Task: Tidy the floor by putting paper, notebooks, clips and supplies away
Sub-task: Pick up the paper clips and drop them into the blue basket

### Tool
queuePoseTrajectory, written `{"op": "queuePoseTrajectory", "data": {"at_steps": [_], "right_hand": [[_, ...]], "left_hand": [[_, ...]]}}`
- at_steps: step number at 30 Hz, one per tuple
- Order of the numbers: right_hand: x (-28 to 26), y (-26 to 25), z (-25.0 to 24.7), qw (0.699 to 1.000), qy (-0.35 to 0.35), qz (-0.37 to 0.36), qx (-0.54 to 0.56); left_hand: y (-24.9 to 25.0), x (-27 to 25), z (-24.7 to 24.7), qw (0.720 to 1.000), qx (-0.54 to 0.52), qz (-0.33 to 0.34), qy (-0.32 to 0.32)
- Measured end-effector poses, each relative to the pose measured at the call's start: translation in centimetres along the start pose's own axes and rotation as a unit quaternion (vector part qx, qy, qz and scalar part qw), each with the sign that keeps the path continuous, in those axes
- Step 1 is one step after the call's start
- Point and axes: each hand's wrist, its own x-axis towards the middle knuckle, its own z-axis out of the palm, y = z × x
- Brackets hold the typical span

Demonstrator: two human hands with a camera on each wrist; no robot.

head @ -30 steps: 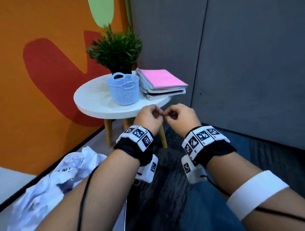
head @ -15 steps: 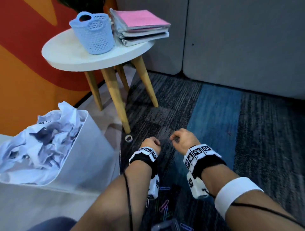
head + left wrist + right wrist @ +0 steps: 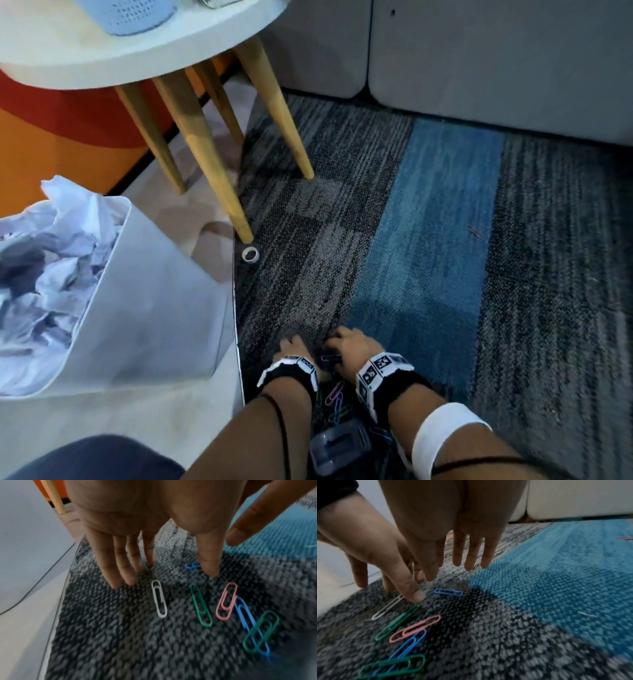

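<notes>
Several coloured paper clips [image 3: 337, 401] lie on the grey carpet between my wrists. In the left wrist view they are a white clip [image 3: 159, 600], a green clip [image 3: 200, 605], a pink clip [image 3: 226, 601] and a blue clip [image 3: 247, 620] under another green one. My left hand [image 3: 168, 574] is spread, its straight fingertips [image 3: 116, 584] touching the carpet just beyond the white clip. My right hand [image 3: 452, 573] hovers beside it with straight fingers above a separate blue clip [image 3: 448, 592]. Neither hand holds anything.
A clear plastic box [image 3: 339, 445] sits on the carpet below my wrists. A white bin [image 3: 154, 308] full of crumpled paper stands to the left. A tape ring [image 3: 250, 254] lies by a leg of the round table [image 3: 137, 58]. One pink clip [image 3: 624, 538] lies far off on the blue carpet.
Both hands dropped from in front of the table down to the carpet. Their fingers, pinched together a second ago, have spread out straight. My view tilted down to the floor.
</notes>
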Motion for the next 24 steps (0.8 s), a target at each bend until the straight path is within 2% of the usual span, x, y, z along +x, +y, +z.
{"op": "queuePoseTrajectory", "data": {"at_steps": [3, 6, 10, 19, 24], "right_hand": [[0.7, -0.1, 0.9, 0.997, -0.044, -0.027, -0.051], [1.0, 0.5, 2.1, 0.993, -0.076, -0.050, -0.074], [0.6, 1.7, 2.4, 0.991, -0.054, -0.074, -0.095], [-0.2, 3.6, 3.9, 0.999, -0.006, -0.036, -0.030], [-1.5, 4.5, 4.8, 0.999, 0.007, -0.042, 0.023]], "left_hand": [[-0.6, 0.2, 1.6, 0.999, -0.001, -0.034, -0.002], [-0.7, -0.4, 3.0, 1.000, -0.013, -0.017, 0.011], [-0.3, -2.2, 4.2, 1.000, -0.011, -0.003, -0.017], [0.0, -2.1, 3.8, 0.999, -0.010, 0.043, -0.017], [-0.2, -2.3, 4.4, 0.992, 0.010, 0.126, 0.018]]}}
